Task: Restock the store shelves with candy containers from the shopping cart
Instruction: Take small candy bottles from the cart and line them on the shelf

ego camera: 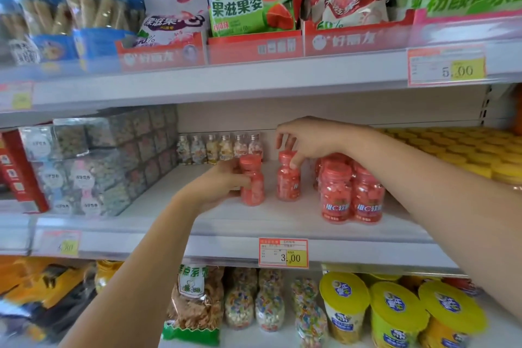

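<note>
Left hand (220, 182) curled round one red bottle (253, 186), upright on the middle shelf (197, 220). Right hand (310, 140) pinches second red bottle (288, 182) at its top.

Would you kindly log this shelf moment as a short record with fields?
left hand: grips left bottle by its body
right hand: pinches right bottle at its cap
both bottles: red, upright on middle shelf, apart
stocked bottles: same red kind, clustered right of them
back row: small clear bottles
price tag: 3.00, on shelf edge
</note>
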Tool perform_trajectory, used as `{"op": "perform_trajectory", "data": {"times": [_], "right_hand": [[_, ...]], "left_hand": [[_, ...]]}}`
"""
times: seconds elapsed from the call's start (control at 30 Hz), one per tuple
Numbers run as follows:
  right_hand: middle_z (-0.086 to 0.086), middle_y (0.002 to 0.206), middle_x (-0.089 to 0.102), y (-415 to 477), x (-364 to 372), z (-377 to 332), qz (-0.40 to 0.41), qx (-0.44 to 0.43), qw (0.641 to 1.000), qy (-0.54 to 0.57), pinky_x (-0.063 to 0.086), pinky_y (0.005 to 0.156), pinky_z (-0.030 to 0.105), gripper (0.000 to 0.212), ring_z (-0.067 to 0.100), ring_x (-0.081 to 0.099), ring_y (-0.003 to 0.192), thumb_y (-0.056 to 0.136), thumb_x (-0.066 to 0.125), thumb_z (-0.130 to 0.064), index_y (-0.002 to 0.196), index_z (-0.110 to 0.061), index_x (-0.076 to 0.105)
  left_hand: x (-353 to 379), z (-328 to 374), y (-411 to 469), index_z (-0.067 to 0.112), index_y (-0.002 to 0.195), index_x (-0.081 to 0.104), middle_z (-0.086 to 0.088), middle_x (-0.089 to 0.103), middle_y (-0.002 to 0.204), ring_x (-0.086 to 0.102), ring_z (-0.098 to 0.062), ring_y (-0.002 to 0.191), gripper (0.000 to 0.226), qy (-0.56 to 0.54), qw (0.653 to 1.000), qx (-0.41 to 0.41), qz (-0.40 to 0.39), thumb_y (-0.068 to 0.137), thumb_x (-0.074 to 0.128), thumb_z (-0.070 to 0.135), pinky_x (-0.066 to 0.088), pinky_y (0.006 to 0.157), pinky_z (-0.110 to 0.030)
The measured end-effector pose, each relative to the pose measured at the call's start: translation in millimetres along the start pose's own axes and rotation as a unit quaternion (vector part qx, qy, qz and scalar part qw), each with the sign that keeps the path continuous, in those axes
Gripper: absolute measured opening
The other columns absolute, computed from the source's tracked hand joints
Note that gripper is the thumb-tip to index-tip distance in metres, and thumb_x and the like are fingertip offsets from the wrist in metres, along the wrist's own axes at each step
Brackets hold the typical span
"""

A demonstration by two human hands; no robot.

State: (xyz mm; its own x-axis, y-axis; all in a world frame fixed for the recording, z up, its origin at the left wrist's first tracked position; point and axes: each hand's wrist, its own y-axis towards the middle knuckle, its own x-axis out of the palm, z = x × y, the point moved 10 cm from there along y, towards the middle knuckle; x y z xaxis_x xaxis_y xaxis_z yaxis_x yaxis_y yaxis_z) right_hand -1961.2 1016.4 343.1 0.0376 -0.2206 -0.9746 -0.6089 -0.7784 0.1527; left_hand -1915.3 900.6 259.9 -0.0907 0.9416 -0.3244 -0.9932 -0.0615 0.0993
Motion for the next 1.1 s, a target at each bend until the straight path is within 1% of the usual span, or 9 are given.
{"op": "perform_trajectory", "data": {"times": [0.13,0.3,0.43,0.57,0.7,0.77,0.83,0.93,1.1], "right_hand": [[-0.006,0.102,0.055,-1.8,-1.5,1.9,0.011,-0.006,1.0,-0.001,0.049,0.085,0.033,0.039,0.019,0.056,0.098,0.069,0.081,-0.014,0.099,-0.025,0.058],[-0.005,0.102,0.056,-6.1,-3.8,5.4,0.003,0.0,1.0,0.0,0.05,0.08,0.031,0.04,0.018,0.056,0.095,0.069,0.081,-0.014,0.101,-0.024,0.058],[-0.01,0.096,0.053,-10.6,-5.5,9.5,-0.002,0.003,1.0,-0.01,0.046,0.07,0.026,0.039,0.013,0.053,0.087,0.072,0.081,-0.018,0.105,-0.024,0.062],[-0.014,0.086,0.055,-13.1,-6.7,10.1,-0.016,0.003,1.0,-0.021,0.044,0.069,0.024,0.035,0.011,0.054,0.083,0.071,0.081,-0.02,0.103,-0.024,0.067],[-0.01,0.092,0.06,-8.6,-6.7,15.9,-0.017,0.012,1.0,-0.024,0.046,0.07,0.025,0.034,0.013,0.057,0.085,0.071,0.082,-0.021,0.101,-0.025,0.067],[-0.007,0.096,0.061,-3.6,-6.3,20.4,-0.011,0.021,0.999,-0.032,0.044,0.068,0.024,0.034,0.014,0.057,0.087,0.071,0.082,-0.022,0.102,-0.024,0.066],[-0.005,0.097,0.059,1.7,-6.9,26.1,-0.004,0.034,0.998,-0.048,0.043,0.066,0.024,0.036,0.015,0.056,0.089,0.072,0.082,-0.023,0.104,-0.021,0.066],[-0.005,0.098,0.06,8.6,-6.3,33.4,-0.005,0.046,0.998,-0.046,0.043,0.066,0.024,0.037,0.014,0.056,0.089,0.072,0.082,-0.022,0.105,-0.02,0.067],[-0.005,0.099,0.066,19.9,-5.5,39.5,-0.026,0.052,0.998,-0.04,0.043,0.068,0.024,0.036,0.013,0.057,0.087,0.067,0.085,-0.024,0.099,-0.023,0.068]], "left_hand": [[-5.3,-1.7,-0.7,0.014,0.114,0.058,-0.003,0.068,0.107,0.066,-0.018,0.097,0.044,0.081,0.995,0.004,0.051,0.075,0.079,0.021,0.054,0.086,-0.033],[-12.5,-4.0,-1.9,0.015,0.116,0.06,-0.003,0.066,0.111,0.064,-0.02,0.104,0.043,0.076,0.996,0.0,0.047,0.077,0.076,0.012,0.052,0.094,-0.04],[4.3,-3.7,-6.5,0.019,0.123,0.054,0.005,0.065,0.116,0.064,-0.008,0.101,0.049,0.088,0.996,-0.014,-0.029,0.08,0.069,0.0,0.054,0.075,-0.016],[3.6,-1.6,-4.8,0.019,0.117,0.06,0.003,0.067,0.109,0.063,-0.014,0.1,0.045,0.139,0.99,-0.004,-0.017,0.076,0.076,0.009,0.051,0.079,-0.021],[12.9,-2.6,13.5,0.019,0.104,0.06,0.007,0.065,0.09,0.062,-0.007,0.08,0.035,0.167,0.985,-0.013,0.044,0.075,0.079,0.02,0.047,0.058,-0.009],[13.3,-4.5,29.0,0.021,0.09,0.059,0.008,0.063,0.08,0.061,-0.011,0.076,0.024,0.228,0.97,-0.026,0.085,0.076,0.077,0.027,0.044,0.06,-0.014],[22.9,-7.4,38.2,0.016,0.083,0.06,0.002,0.063,0.075,0.057,-0.014,0.068,0.018,0.269,0.961,-0.052,0.032,0.078,0.075,0.026,0.043,0.065,-0.021],[40.4,-10.2,33.0,0.001,0.104,0.058,-0.009,0.06,0.073,0.049,-0.013,0.056,0.025,0.216,0.966,-0.094,-0.109,0.082,0.068,0.006,0.043,0.058,-0.02],[33.4,-12.6,47.5,0.008,0.109,0.06,-0.017,0.063,0.079,0.051,-0.016,0.059,0.031,0.248,0.961,-0.078,-0.092,0.081,0.072,0.012,0.044,0.063,-0.024]]}}
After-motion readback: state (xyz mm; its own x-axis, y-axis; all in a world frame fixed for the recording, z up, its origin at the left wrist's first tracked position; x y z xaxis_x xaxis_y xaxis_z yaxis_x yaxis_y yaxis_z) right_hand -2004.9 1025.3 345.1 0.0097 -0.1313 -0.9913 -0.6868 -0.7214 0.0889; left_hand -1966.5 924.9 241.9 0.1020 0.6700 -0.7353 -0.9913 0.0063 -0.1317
